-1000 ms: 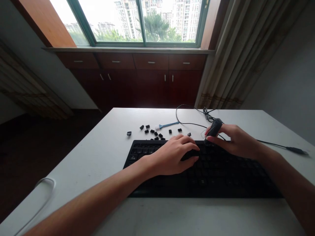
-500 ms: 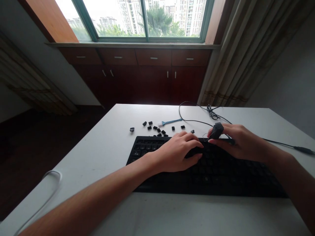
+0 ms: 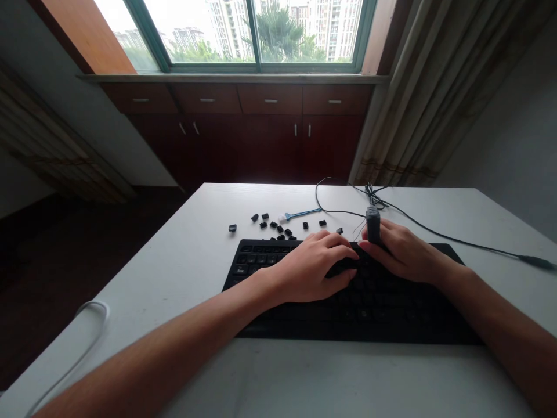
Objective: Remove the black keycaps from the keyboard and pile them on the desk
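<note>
Carrying everything is a white tabletop [image 3: 183, 273], and lying across it under both hands is a black keyboard [image 3: 391, 313], the biggest thing near the fingers. Its plastic body looks stiff and flat, heavy enough, I judge, to stay put under a pressing palm.

Next comes the left hand [image 3: 311, 270], resting palm down on the upper middle of the keyboard, its fingers [image 3: 343, 252] curled lightly together over the keys and pressing the board rather than pinching anything. Just to its right is the right hand [image 3: 402, 255], also over the top rows, with fingers closed around a small dark keycap puller [image 3: 373, 225] that stands upright above the knuckles, gripped low on its body. That tool looks light and rigid; its thin wire loop at the lower end is barely visible and probably bends easily, so the solid grip is the place to hold it.

Beyond the right-hand fingers a black cable [image 3: 456, 241] snakes off toward the far right edge. Beyond the left-hand fingers lies a thin blue brush [image 3: 300, 215], and scattered around it are loose black keycaps [image 3: 278, 229], small, hard and light, likely slippery to pick up except by pinching the sides. Far to the left, near the person's forearm, a white cord [image 3: 93, 325] loops over the tabletop edge.
</note>
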The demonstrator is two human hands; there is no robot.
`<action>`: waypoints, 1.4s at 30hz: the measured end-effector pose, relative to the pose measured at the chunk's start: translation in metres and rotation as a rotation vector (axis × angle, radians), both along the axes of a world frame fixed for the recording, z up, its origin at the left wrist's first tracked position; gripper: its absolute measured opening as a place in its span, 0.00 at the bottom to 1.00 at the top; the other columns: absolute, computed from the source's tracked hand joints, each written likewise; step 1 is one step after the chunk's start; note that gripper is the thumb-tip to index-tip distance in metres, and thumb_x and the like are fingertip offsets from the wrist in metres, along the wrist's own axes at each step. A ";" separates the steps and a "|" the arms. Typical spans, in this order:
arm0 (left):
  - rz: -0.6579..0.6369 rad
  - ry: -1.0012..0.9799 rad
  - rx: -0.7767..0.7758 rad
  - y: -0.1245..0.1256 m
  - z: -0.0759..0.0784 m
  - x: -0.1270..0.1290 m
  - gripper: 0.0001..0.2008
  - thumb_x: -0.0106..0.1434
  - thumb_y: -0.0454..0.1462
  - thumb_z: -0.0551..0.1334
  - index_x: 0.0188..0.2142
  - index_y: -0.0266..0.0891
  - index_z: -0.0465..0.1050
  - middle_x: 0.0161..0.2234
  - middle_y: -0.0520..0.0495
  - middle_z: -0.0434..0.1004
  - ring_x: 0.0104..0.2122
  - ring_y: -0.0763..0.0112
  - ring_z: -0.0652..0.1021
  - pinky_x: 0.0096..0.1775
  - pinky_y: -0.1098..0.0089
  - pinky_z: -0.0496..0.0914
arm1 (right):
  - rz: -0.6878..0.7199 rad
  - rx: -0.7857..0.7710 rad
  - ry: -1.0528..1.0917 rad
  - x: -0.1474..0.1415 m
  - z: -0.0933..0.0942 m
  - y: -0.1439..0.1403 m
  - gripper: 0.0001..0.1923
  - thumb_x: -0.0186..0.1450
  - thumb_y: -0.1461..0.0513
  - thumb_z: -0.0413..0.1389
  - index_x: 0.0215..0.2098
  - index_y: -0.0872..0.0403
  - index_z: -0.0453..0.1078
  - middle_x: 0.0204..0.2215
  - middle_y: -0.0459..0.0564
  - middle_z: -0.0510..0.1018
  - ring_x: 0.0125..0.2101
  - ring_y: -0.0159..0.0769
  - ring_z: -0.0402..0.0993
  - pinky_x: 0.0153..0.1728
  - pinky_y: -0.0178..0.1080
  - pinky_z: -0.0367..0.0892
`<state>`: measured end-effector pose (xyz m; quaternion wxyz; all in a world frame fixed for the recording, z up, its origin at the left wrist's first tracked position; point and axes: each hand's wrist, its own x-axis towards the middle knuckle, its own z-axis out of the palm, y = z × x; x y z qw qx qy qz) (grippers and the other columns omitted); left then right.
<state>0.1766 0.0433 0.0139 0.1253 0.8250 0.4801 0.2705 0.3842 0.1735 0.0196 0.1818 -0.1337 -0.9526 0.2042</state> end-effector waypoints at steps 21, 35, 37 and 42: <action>0.015 -0.135 -0.066 0.001 0.002 0.000 0.14 0.69 0.40 0.59 0.52 0.40 0.72 0.49 0.43 0.74 0.49 0.62 0.74 0.53 0.60 0.70 | -0.177 -0.028 0.231 0.011 0.001 0.009 0.07 0.70 0.57 0.53 0.39 0.52 0.68 0.34 0.49 0.71 0.33 0.38 0.69 0.36 0.42 0.64; 0.131 -0.460 -0.231 0.007 0.000 -0.007 0.16 0.69 0.42 0.60 0.54 0.39 0.69 0.46 0.45 0.77 0.42 0.71 0.77 0.47 0.67 0.72 | -0.244 -0.659 0.447 0.007 0.009 0.006 0.12 0.70 0.52 0.53 0.34 0.50 0.63 0.24 0.41 0.65 0.25 0.31 0.62 0.30 0.38 0.60; 0.140 -0.454 -0.244 0.007 0.001 -0.007 0.16 0.69 0.42 0.60 0.54 0.40 0.69 0.46 0.45 0.77 0.43 0.70 0.77 0.47 0.67 0.72 | -0.285 -0.599 0.438 0.006 0.012 0.005 0.18 0.70 0.49 0.53 0.28 0.51 0.62 0.22 0.42 0.65 0.24 0.31 0.62 0.29 0.38 0.60; 0.149 -0.433 -0.253 0.007 0.003 -0.007 0.16 0.69 0.42 0.60 0.55 0.41 0.69 0.46 0.46 0.77 0.42 0.71 0.76 0.46 0.68 0.72 | -0.379 -0.426 0.325 0.007 0.016 0.002 0.22 0.68 0.47 0.55 0.24 0.52 0.62 0.19 0.42 0.65 0.21 0.30 0.60 0.25 0.38 0.57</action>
